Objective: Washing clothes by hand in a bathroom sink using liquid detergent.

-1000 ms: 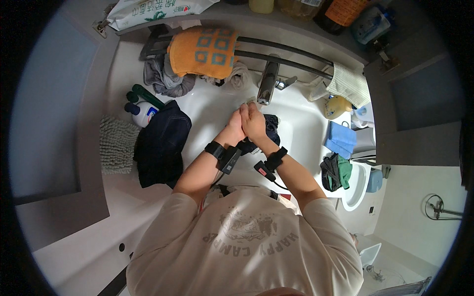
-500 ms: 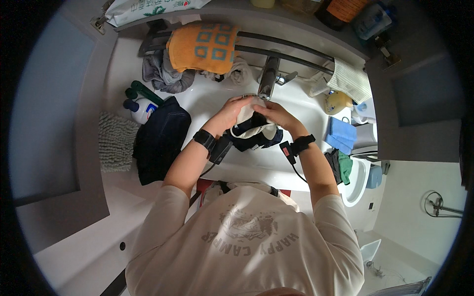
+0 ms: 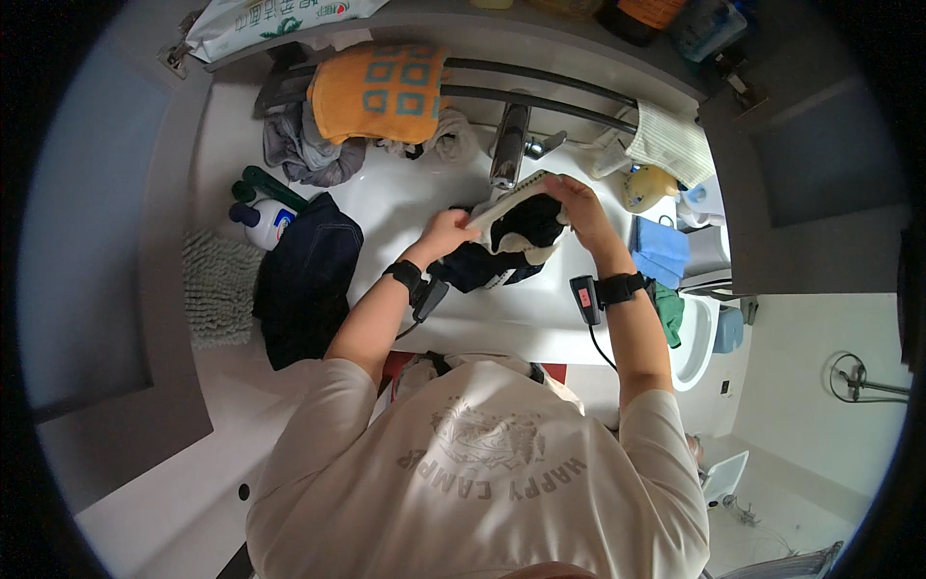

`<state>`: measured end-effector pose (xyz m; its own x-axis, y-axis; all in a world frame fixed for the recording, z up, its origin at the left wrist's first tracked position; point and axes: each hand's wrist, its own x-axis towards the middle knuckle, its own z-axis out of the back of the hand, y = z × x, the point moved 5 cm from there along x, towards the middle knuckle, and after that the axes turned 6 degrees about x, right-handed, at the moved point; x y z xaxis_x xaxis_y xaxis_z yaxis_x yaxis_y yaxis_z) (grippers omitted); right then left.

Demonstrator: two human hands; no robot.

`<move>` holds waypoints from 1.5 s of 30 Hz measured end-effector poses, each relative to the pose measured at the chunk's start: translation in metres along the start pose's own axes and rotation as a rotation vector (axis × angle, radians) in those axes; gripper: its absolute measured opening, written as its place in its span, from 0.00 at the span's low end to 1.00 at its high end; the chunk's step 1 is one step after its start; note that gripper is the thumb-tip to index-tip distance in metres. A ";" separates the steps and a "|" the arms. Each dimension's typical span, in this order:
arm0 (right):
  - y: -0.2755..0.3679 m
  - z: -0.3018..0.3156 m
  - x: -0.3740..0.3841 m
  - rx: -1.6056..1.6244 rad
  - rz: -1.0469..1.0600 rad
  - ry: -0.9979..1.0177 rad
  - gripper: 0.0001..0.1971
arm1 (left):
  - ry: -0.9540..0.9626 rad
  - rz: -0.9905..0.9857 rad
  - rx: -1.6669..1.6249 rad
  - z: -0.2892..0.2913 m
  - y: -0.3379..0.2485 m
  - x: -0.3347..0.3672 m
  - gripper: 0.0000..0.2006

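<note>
while both hands clutch a black-and-white garment (image 3: 516, 232) over the white sink (image 3: 405, 198), left hand (image 3: 446, 234) grips its 8 o'clock edge, right hand (image 3: 577, 198) its 2 o'clock; it could slip, wet, toward the tap (image 3: 509, 145) at 12 o'clock

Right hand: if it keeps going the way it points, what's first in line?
Right hand points up-left across the dark-and-white garment it grips; next in line is likely the tap, though depth is unclear.
</note>
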<state>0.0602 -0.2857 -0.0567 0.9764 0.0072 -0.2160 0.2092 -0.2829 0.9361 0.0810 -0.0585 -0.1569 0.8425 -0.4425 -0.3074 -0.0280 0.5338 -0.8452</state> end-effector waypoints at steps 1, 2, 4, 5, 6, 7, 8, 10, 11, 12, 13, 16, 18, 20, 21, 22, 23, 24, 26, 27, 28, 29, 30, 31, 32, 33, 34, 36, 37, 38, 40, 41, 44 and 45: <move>0.005 -0.006 -0.006 0.008 -0.024 0.026 0.13 | 0.024 0.051 -0.037 -0.006 0.006 -0.002 0.14; 0.008 -0.011 -0.013 0.017 -0.047 0.048 0.13 | 0.029 0.051 -0.038 -0.009 0.001 -0.005 0.14; 0.010 -0.007 -0.019 0.048 -0.045 0.002 0.13 | 0.159 0.278 -0.355 -0.018 -0.003 -0.015 0.17; 0.010 0.001 -0.020 0.124 -0.027 -0.029 0.14 | 0.194 0.320 -0.619 -0.018 -0.013 -0.022 0.19; 0.010 0.006 -0.020 0.200 -0.008 -0.059 0.14 | 0.227 0.244 -0.888 -0.022 -0.012 -0.018 0.18; 0.019 -0.001 -0.026 0.201 -0.011 -0.106 0.13 | 0.212 0.167 -1.037 -0.014 -0.022 -0.021 0.18; 0.018 -0.001 -0.026 0.202 -0.011 -0.100 0.13 | 0.196 0.086 -1.183 -0.005 -0.033 -0.025 0.17; 0.012 0.005 -0.028 0.278 -0.055 -0.121 0.13 | 0.065 0.151 -1.150 0.010 -0.021 -0.014 0.11; 0.011 0.006 -0.029 0.279 -0.056 -0.116 0.13 | 0.027 0.104 -1.030 0.022 -0.025 -0.013 0.10; 0.009 0.006 -0.031 0.276 -0.083 -0.111 0.12 | -0.011 0.059 -0.909 0.034 -0.029 -0.013 0.10; 0.006 0.008 -0.033 0.275 -0.109 -0.112 0.10 | -0.062 0.061 -0.852 0.047 -0.050 -0.019 0.09; -0.014 0.015 -0.031 0.288 -0.167 -0.054 0.07 | -0.114 -0.132 -0.616 0.091 -0.056 -0.007 0.09; -0.014 0.007 -0.034 0.338 -0.183 -0.077 0.05 | -0.118 -0.139 -0.537 0.117 -0.087 -0.019 0.10; -0.019 -0.001 -0.035 0.271 -0.250 0.000 0.05 | -0.111 -0.169 -0.437 0.128 -0.096 -0.017 0.11; -0.019 -0.003 -0.035 0.266 -0.275 0.011 0.06 | -0.060 -0.153 -0.432 0.126 -0.093 -0.013 0.12; -0.019 -0.006 -0.035 0.267 -0.273 0.012 0.06 | -0.007 -0.138 -0.427 0.122 -0.088 -0.010 0.13; -0.022 -0.006 -0.032 0.334 -0.290 -0.038 0.07 | -0.029 -0.094 -0.330 0.113 -0.080 -0.005 0.14; -0.025 -0.006 -0.029 0.402 -0.306 -0.087 0.08 | -0.083 -0.027 -0.319 0.099 -0.070 -0.004 0.14; -0.040 0.000 -0.018 0.458 -0.324 -0.110 0.11 | -0.037 0.065 -0.535 0.059 -0.070 -0.005 0.15; -0.046 -0.006 -0.013 0.507 -0.355 -0.111 0.13 | 0.028 -0.089 -0.580 0.038 -0.060 0.001 0.14; -0.022 -0.045 -0.022 0.354 -0.312 -0.054 0.16 | 0.123 0.003 -0.856 0.022 -0.052 0.001 0.11; -0.011 -0.063 -0.024 0.114 -0.185 -0.016 0.18 | 0.220 0.117 -1.118 0.001 -0.052 0.003 0.09; -0.021 -0.071 -0.023 0.019 -0.107 -0.023 0.17 | 0.121 0.216 -1.254 -0.017 -0.051 0.008 0.08; -0.025 -0.081 -0.022 -0.183 -0.107 -0.024 0.16 | 0.115 0.291 -1.290 -0.028 -0.063 0.002 0.08; -0.026 -0.088 -0.021 -0.385 -0.107 -0.016 0.16 | 0.098 0.365 -1.327 -0.031 -0.078 -0.009 0.09; -0.029 -0.089 -0.019 -0.385 -0.108 -0.010 0.16 | 0.111 0.450 -1.453 -0.036 -0.084 -0.016 0.10; -0.021 -0.088 -0.015 -0.767 0.037 -0.146 0.15 | 0.097 0.446 -1.459 -0.039 -0.075 -0.012 0.10; -0.004 -0.086 -0.009 -1.138 0.337 -0.319 0.14 | 0.212 0.339 -1.414 -0.050 -0.052 0.005 0.13; -0.010 -0.067 -0.001 -1.090 0.326 -0.418 0.14 | 0.263 0.288 -1.315 -0.048 -0.069 -0.002 0.14; -0.014 -0.055 0.005 -1.041 0.323 -0.499 0.15 | 0.257 0.289 -1.317 -0.043 -0.075 -0.007 0.14; -0.023 -0.038 0.014 -1.050 0.294 -0.530 0.14 | 0.217 0.362 -1.237 -0.034 -0.076 -0.016 0.14; -0.030 -0.031 0.023 -0.888 0.200 -0.379 0.15 | 0.219 0.368 -1.220 -0.030 -0.075 -0.016 0.13; -0.053 -0.032 0.030 -0.046 -0.005 0.047 0.24 | 0.326 0.325 -1.121 -0.015 -0.085 -0.018 0.13; -0.053 -0.031 0.029 0.053 0.003 0.118 0.24 | 0.314 0.289 -1.009 -0.008 -0.090 -0.017 0.13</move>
<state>0.0790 -0.2412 -0.1037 0.9772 0.1184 -0.1762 0.2063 -0.3331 0.9200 0.0645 -0.1044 -0.0794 0.5621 -0.6360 -0.5287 -0.7511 -0.1250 -0.6483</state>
